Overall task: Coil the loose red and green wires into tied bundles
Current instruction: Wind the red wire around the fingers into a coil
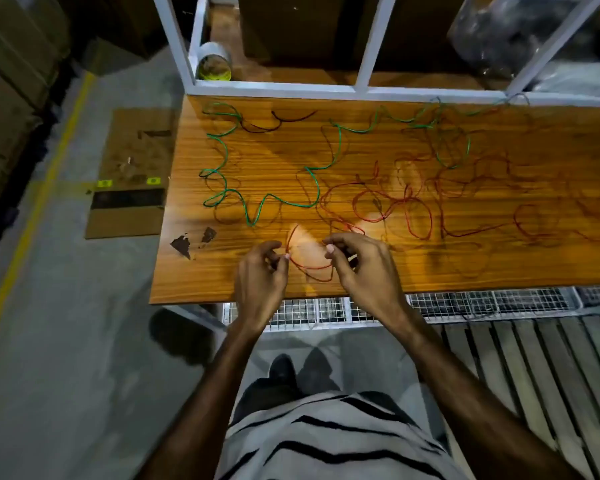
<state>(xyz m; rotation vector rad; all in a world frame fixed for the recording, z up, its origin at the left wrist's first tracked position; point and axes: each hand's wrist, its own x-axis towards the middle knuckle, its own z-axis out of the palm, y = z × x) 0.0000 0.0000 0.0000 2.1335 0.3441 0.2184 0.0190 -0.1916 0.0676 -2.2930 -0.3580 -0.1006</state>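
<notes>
From the head camera, looking down, a wooden desk [430,265] has loose wires spread all over it. The left hand [258,278] and the right hand [364,271] are both over the near edge of the desk, close together. The left hand's grip is narrow: its thumb and finger pinch the red wire [307,266] at one side of a small loop. The right hand's grip is narrow too, and its fingertips pinch the same red wire at the other side of the loop. The loop hangs between the two hands, just over the wood. From there the red wire runs away to the right in many messy rings and curls across the middle and right of the desk. The green wire [222,157] lies flat on the left and far part of the desk, in a long wiggly line, and no hand touches it. A short black wire [281,121] lies near the far edge, next to the green one. Behind the desk is a white frame shelf [278,87] with a roll of tape [214,62] standing on it. A flat piece of cardboard [132,174] lies on the grey floor to the left of the desk. The person wears a striped shirt [326,441].
</notes>
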